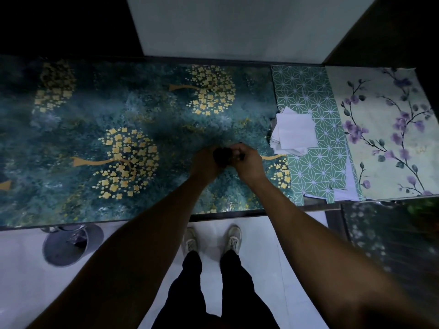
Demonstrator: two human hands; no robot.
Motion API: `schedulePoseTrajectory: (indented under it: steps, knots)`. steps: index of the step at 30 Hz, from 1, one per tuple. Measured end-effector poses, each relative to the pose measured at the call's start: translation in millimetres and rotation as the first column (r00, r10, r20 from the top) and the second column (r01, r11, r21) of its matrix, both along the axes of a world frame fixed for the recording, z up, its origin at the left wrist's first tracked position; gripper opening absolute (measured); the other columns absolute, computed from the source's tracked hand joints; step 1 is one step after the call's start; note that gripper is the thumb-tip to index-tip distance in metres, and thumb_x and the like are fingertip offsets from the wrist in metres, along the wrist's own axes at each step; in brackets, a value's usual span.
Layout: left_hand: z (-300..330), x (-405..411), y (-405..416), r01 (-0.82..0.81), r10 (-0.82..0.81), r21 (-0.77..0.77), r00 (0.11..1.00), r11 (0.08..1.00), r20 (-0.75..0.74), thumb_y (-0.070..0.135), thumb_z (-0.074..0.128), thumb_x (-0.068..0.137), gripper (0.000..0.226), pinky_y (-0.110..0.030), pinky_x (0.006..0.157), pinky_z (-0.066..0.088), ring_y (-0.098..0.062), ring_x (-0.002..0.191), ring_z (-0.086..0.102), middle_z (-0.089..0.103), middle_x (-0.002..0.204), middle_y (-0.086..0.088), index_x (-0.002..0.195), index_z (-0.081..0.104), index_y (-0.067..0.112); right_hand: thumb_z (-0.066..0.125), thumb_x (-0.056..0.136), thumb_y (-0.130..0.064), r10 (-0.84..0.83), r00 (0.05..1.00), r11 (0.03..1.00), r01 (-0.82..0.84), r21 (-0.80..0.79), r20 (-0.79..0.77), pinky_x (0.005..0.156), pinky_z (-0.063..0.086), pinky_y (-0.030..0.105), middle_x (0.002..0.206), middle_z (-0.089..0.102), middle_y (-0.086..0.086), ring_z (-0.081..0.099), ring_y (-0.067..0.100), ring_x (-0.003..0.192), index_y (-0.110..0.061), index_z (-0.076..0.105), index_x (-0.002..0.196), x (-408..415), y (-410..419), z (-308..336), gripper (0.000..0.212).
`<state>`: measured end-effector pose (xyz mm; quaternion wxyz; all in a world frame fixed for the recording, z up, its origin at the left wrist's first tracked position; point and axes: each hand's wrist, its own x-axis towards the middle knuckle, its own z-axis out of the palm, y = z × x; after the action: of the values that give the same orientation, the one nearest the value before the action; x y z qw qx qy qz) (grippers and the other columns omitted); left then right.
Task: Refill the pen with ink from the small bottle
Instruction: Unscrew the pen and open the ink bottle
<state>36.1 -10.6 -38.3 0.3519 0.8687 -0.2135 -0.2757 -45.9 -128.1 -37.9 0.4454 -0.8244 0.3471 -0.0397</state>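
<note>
My two hands meet over the right-middle of a table covered in dark teal cloth with gold trees (pixel 118 115). My left hand (pixel 204 162) is wrapped around a small dark ink bottle (pixel 222 156), of which only the dark top shows. My right hand (pixel 248 161) is closed right beside it, touching the bottle's top; a thin dark piece, perhaps the pen, pokes out by its fingers (pixel 241 157). The dim light hides the details of both.
A loose pile of white paper squares (pixel 293 131) lies right of my hands on a green star-patterned sheet (pixel 313 100). A floral sheet (pixel 384 129) covers the far right. A grey bin (pixel 67 245) stands on the floor under the table's front edge, left of my feet.
</note>
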Motion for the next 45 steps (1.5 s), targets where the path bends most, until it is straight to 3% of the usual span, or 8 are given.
schedulePoseTrajectory:
  steps: [4,10,18,23,26,33,40,45]
  knots:
    - [-3,1,-1,0.02,-0.02,0.02,1.0,1.0,0.003,0.022,0.076,0.08,0.041,-0.041,0.089,0.052,-0.035,0.104,0.067,0.071,0.111,-0.021,0.117,0.066,0.006,0.083,0.075,-0.008,-0.052,0.999,0.997,0.052,0.05,0.007,0.062,0.044,0.013,0.091,0.067,-0.002,0.061,0.013,0.081,-0.013,0.069,0.108,1,3,3,0.036]
    - [-6,3,2,0.039,-0.039,0.011,0.999,0.999,-0.01,0.023,0.077,0.078,0.039,-0.039,0.085,0.05,-0.033,0.102,0.067,0.071,0.109,-0.018,0.113,0.067,0.008,0.084,0.077,-0.018,-0.089,0.996,0.996,0.089,-0.029,-0.019,0.054,0.035,0.018,0.078,0.061,-0.006,0.053,0.005,0.068,-0.019,0.064,0.093,6,8,2,0.026]
    - [-9,5,1,0.042,-0.042,0.001,0.999,0.999,0.016,0.033,0.073,0.081,0.032,-0.037,0.082,0.049,-0.031,0.095,0.067,0.072,0.101,-0.014,0.102,0.068,0.009,0.072,0.075,0.006,-0.051,0.997,0.993,0.045,0.111,0.051,0.082,0.054,0.029,0.104,0.073,0.002,0.066,0.017,0.096,-0.014,0.073,0.107,5,5,3,0.038]
    - [-12,5,1,0.051,-0.051,-0.023,0.999,0.998,0.011,0.034,0.068,0.074,0.038,-0.04,0.083,0.053,-0.031,0.093,0.069,0.074,0.099,-0.013,0.104,0.07,0.009,0.086,0.074,-0.025,-0.091,0.996,0.996,0.09,0.008,0.01,0.06,0.039,0.024,0.086,0.062,-0.006,0.056,0.009,0.075,-0.017,0.065,0.1,11,11,-3,0.035]
    - [-16,6,1,0.043,-0.042,-0.036,0.999,0.998,0.019,0.041,0.062,0.07,0.044,-0.038,0.08,0.053,-0.029,0.09,0.069,0.074,0.097,-0.011,0.102,0.071,0.012,0.084,0.076,-0.021,-0.118,0.993,0.993,0.118,-0.026,0.013,0.058,0.039,0.028,0.079,0.06,-0.005,0.055,0.012,0.071,-0.017,0.062,0.092,13,14,-6,0.028]
    - [-19,7,1,0.023,-0.022,-0.05,0.999,0.998,0.033,0.028,0.082,0.075,0.037,-0.029,0.079,0.046,-0.028,0.095,0.069,0.074,0.103,-0.012,0.105,0.07,0.011,0.071,0.075,0.005,-0.022,0.998,0.998,0.019,0.061,0.052,0.086,0.056,0.032,0.109,0.072,0.004,0.066,0.018,0.1,-0.015,0.071,0.109,8,8,-1,0.04]
    - [-21,6,2,0.026,-0.022,-0.081,0.998,0.996,0.051,0.032,0.078,0.075,0.033,-0.03,0.076,0.047,-0.027,0.09,0.071,0.075,0.095,-0.009,0.1,0.07,0.012,0.086,0.073,-0.022,-0.073,0.996,0.997,0.074,-0.022,0.05,0.063,0.045,0.031,0.088,0.063,0.001,0.057,0.016,0.078,-0.02,0.061,0.097,8,13,-4,0.035]
    - [-15,5,1,0.009,-0.008,-0.076,1.0,0.997,0.013,0.035,0.074,0.076,0.04,-0.035,0.083,0.053,-0.029,0.096,0.069,0.074,0.102,-0.014,0.106,0.07,0.009,0.079,0.074,-0.009,-0.055,0.997,0.997,0.058,-0.046,0.059,0.063,0.043,0.029,0.089,0.065,0.001,0.058,0.017,0.079,-0.018,0.067,0.095,7,10,-4,0.026]
